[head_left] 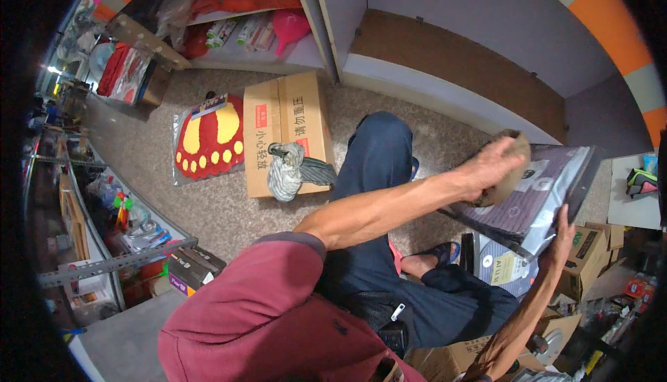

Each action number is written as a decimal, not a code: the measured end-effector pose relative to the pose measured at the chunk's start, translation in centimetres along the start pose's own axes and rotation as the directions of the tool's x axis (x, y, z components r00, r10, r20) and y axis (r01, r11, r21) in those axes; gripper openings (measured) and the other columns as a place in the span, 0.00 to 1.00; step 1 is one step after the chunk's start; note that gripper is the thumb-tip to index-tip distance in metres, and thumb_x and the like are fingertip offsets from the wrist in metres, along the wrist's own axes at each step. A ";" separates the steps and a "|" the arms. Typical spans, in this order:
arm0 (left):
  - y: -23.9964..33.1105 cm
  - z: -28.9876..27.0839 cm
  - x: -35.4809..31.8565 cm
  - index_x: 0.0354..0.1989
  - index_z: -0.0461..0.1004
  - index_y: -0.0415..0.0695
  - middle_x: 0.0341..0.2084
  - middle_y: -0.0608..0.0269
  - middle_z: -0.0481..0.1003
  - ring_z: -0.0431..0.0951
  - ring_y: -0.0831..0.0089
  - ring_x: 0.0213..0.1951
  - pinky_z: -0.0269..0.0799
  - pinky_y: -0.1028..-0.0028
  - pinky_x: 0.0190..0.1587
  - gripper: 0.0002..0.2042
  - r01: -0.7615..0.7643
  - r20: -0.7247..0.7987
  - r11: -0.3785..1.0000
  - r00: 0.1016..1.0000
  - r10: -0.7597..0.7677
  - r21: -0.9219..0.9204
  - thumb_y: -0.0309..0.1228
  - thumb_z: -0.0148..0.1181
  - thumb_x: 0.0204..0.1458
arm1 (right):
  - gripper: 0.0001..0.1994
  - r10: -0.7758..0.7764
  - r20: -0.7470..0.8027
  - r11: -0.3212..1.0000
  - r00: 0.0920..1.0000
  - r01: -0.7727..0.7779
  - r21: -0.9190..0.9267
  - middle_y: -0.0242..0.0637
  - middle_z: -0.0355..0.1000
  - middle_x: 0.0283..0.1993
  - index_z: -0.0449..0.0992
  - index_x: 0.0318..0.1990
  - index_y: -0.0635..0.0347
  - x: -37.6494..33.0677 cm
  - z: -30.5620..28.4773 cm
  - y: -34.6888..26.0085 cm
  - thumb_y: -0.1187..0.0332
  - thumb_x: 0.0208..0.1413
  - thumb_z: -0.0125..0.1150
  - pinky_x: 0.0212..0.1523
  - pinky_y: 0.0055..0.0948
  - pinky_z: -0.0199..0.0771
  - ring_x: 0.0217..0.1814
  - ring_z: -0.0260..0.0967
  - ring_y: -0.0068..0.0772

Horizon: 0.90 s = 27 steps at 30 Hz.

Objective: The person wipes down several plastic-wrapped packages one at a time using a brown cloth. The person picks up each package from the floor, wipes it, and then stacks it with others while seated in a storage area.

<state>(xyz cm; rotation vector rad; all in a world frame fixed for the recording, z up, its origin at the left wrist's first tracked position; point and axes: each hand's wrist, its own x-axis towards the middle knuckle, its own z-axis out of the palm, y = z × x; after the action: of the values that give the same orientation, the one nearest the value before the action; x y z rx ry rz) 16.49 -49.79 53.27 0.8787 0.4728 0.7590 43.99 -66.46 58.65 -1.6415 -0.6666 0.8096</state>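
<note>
My left hand [488, 168] reaches across to the right, closed on a brown wad of cloth [515, 177]. The cloth rests against a flat package [499, 214] in clear plastic with a striped, purple-grey front. That package is tilted, and my right hand [563, 232] grips its right edge. Below it, partly hidden, lies a second flat package [506, 265] with grey stripes and a pale label. My legs and one sandalled foot are close beside both packages.
A cardboard box [281, 104] stands on the floor with a striped grey cloth [290, 172] on it. Left of it lies a red foot-shaped mat [210, 142] in plastic. A low shelf [458, 66] runs ahead. Cartons [587, 257] crowd the right; stocked racks [114, 260] line the left.
</note>
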 end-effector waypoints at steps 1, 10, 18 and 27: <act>-0.2 2.0 1.1 0.85 0.73 0.44 0.72 0.51 0.81 0.80 0.61 0.72 0.81 0.56 0.72 0.29 -0.013 0.060 0.996 0.998 0.008 0.088 0.45 0.66 0.83 | 0.35 0.014 0.032 1.000 0.999 -0.013 -0.025 0.41 0.81 0.73 0.79 0.81 0.68 0.2 0.2 -0.2 0.45 0.86 0.70 0.73 0.41 0.79 0.70 0.79 0.37; -9.5 5.9 6.7 0.60 0.84 0.34 0.46 0.41 0.88 0.80 0.54 0.52 0.77 0.50 0.65 0.38 -0.231 0.292 0.885 0.950 0.114 0.403 0.64 0.45 0.89 | 0.39 -0.052 0.287 0.982 0.957 0.102 -0.161 0.43 0.81 0.78 0.74 0.86 0.68 3.7 2.4 7.4 0.39 0.90 0.60 0.79 0.40 0.74 0.76 0.76 0.37; -15.1 10.7 12.7 0.79 0.74 0.36 0.69 0.47 0.82 0.79 0.58 0.70 0.76 0.55 0.76 0.32 -0.057 0.218 0.874 0.974 -0.057 0.483 0.53 0.62 0.83 | 0.32 -0.094 0.155 0.976 0.983 0.122 -0.180 0.47 0.82 0.78 0.76 0.85 0.66 10.2 -5.9 11.6 0.49 0.91 0.61 0.81 0.43 0.75 0.79 0.77 0.43; -24.9 10.5 12.8 0.85 0.75 0.36 0.71 0.54 0.84 0.85 0.69 0.68 0.80 0.64 0.74 0.30 0.198 0.109 0.963 0.969 -0.220 0.182 0.40 0.70 0.83 | 0.34 -0.292 0.135 0.912 0.947 0.318 -0.259 0.70 0.81 0.78 0.71 0.89 0.64 7.5 -9.4 17.2 0.46 0.92 0.53 0.81 0.58 0.78 0.83 0.78 0.75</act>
<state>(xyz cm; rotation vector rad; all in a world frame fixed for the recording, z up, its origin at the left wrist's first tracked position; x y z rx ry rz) 41.37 -55.65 37.83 1.0126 0.5123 0.4693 56.18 -69.69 41.83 -1.6967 -1.1156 0.5848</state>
